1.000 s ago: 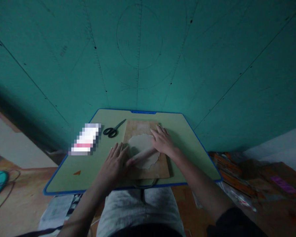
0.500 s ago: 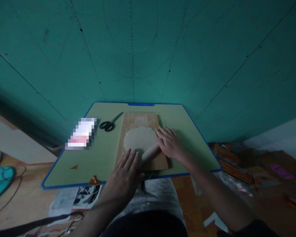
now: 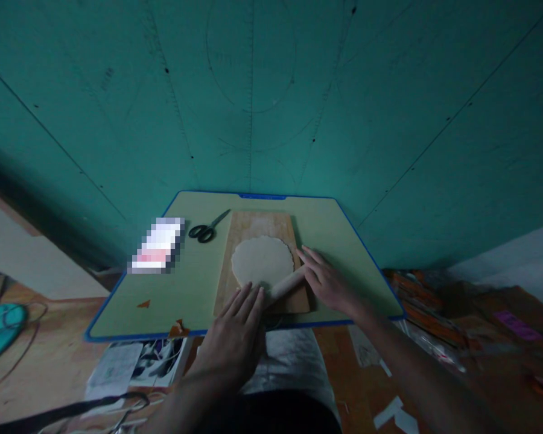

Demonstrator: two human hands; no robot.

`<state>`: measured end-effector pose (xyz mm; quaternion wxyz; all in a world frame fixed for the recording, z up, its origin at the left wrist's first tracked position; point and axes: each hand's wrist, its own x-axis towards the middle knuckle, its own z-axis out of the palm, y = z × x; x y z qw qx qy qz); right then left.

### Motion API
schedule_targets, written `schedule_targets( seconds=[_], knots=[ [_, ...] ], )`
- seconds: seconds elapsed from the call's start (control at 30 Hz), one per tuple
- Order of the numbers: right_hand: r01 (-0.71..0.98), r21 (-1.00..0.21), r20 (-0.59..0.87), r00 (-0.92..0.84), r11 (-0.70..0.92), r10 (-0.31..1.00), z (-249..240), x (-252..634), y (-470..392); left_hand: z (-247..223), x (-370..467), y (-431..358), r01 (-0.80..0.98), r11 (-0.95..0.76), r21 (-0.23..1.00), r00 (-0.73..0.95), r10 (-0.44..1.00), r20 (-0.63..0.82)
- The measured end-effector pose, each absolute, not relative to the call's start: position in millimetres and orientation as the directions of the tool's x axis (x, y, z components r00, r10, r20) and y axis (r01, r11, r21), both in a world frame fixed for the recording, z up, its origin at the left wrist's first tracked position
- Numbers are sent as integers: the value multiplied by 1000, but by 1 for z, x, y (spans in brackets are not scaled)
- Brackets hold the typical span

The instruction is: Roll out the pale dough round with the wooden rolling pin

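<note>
A flat, roundish sheet of dough [image 3: 262, 260] with a wavy edge lies on a wooden board [image 3: 262, 222]. Across the board's near right part, a pale rolling pin [image 3: 286, 286] slants along the dough's lower right edge. My left hand [image 3: 238, 325] rests over the pin's near end, its fingers pointing forward and its palm hiding that end. At the far right end, my right hand [image 3: 328, 280] covers the pin with its fingers extended past it. Both hands keep hold of the pin from above.
Black-handled scissors [image 3: 207, 230] lie left of the board on a blue-edged table [image 3: 339, 241]. A blurred-out phone-like object [image 3: 158, 244] is farther left. Orange-brown scraps [image 3: 179, 328] sit at the near edge. A green wall [image 3: 271, 90] rises behind.
The rolling pin and both hands have moved back toward me and slightly right, off most of the dough, so more of its round outline shows. The view has shifted a little.
</note>
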<state>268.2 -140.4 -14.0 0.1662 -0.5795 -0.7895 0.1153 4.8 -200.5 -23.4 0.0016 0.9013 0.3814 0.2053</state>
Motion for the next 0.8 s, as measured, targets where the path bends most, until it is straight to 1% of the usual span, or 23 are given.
schedule_targets(
  seconds=[0.1,0.2,0.27,0.37,0.43,0.47,0.53,0.57,0.63,0.7,0.77,0.8],
  knots=[
    [862,-423,147,-237,278,960,-19,267,-138,-32,5,-188,734,-635,242,511,751,418],
    [839,-486,173,-182,245,968,-22,263,-134,-37,1,-179,725,-627,286,502,765,403],
    [792,-556,226,-146,251,963,-21,261,-132,-36,-3,-177,715,-628,308,508,769,388],
    [665,-686,335,-71,294,940,-17,257,-128,-30,-8,-176,696,-616,368,492,783,380],
    [524,-799,357,21,294,934,-13,253,-123,-23,-11,-176,689,-599,408,460,797,392],
    [428,-860,340,78,276,937,-10,249,-120,-20,-11,-175,688,-586,429,438,806,399],
    [187,-960,241,181,208,953,-6,240,-114,-13,-10,-175,679,-556,478,395,827,401],
    [57,-985,173,205,164,963,-4,235,-111,-10,-9,-174,672,-542,505,380,837,393],
    [-169,-983,38,191,71,981,-1,226,-107,-3,-6,-174,648,-527,550,366,849,382],
    [-301,-954,-39,153,9,987,2,221,-104,6,-7,-174,621,-526,581,371,850,373],
    [-349,-937,-64,160,-4,985,4,222,-103,17,-14,-177,600,-545,586,388,838,383],
    [-356,-934,-73,181,-4,981,4,224,-102,23,-20,-180,606,-556,568,396,831,391]
  ],
)
